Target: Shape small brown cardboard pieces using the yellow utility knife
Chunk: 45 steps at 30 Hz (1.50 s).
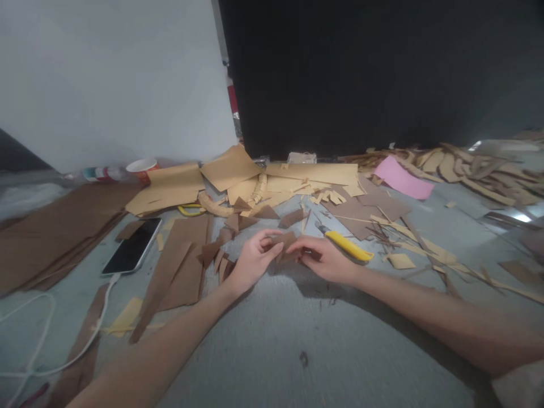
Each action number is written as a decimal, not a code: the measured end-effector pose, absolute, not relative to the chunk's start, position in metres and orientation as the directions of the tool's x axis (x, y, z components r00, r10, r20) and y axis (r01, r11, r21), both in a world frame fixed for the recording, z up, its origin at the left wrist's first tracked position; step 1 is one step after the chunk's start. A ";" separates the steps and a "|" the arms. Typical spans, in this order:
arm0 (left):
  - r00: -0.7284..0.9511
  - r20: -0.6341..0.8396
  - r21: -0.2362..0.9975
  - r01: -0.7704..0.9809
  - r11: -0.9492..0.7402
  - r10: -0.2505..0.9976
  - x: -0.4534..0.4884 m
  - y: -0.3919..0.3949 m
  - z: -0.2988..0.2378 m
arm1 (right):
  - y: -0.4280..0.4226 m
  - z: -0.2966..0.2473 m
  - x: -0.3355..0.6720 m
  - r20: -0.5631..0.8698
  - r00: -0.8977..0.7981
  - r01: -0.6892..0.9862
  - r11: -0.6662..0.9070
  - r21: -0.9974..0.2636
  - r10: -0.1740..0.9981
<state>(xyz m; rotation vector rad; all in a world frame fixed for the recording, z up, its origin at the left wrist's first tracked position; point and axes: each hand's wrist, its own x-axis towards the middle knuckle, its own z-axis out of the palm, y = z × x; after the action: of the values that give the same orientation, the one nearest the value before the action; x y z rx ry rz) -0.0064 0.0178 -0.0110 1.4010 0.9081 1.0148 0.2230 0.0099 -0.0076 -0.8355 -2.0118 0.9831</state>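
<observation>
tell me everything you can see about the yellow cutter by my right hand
The yellow cutter has a long, slim handle, seemingly plastic, and a dark front end; blur hides whether any blade is out. It lies slanting on the grey table, front end toward the far left, just beyond the right hand. Neither hand holds it; whether the right hand touches it is unclear.

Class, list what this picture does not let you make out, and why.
All in the head view:
Brown piece: its full outline, partly covered by the left hand and right hand.
Phone: one edge, partly under a brown scrap.
White cable: its far end, beyond the picture's left edge.
Cup: anything low inside, hidden by its near wall.
</observation>
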 end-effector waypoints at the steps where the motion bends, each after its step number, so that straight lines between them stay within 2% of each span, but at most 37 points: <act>1: 0.330 0.079 0.997 -0.027 -0.074 0.941 -0.006 0.018 -0.011 | 0.010 -0.009 0.222 0.335 -0.523 0.226 0.506 -0.832 0.784; 5: 0.327 0.083 0.996 -0.014 -0.083 0.941 -0.006 0.019 -0.014 | 0.011 -0.013 0.220 0.350 -0.491 0.212 0.499 -0.840 0.798; 12: 0.391 0.058 0.986 0.123 -0.114 0.919 -0.005 0.013 -0.013 | 0.014 -0.009 0.220 0.371 -0.458 0.220 0.508 -0.833 0.807; 21: 0.468 0.046 0.973 0.180 -0.146 0.882 -0.002 0.006 -0.003 | 0.010 -0.013 0.220 0.272 -0.379 0.275 0.388 -0.880 0.884; 26: 0.466 0.066 0.943 0.260 -0.208 0.882 -0.003 0.002 0.004 | 0.009 -0.014 0.220 0.213 -0.371 0.278 0.327 -0.903 0.904; 34: 0.504 0.043 0.838 0.452 -0.306 0.863 0.002 -0.006 0.009 | 0.008 -0.016 0.221 0.231 -0.382 0.296 0.355 -0.886 0.895; 45: 0.495 0.007 0.854 0.449 -0.262 0.869 0.001 -0.003 0.004 | 0.005 -0.010 0.219 0.238 -0.377 0.305 0.363 -0.880 0.895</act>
<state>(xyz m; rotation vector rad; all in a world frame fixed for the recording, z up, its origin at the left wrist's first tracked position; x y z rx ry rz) 0.0012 -0.0030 0.0038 1.8888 1.0932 0.6231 0.2187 0.0054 -0.0103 -1.0451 -1.8726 0.9928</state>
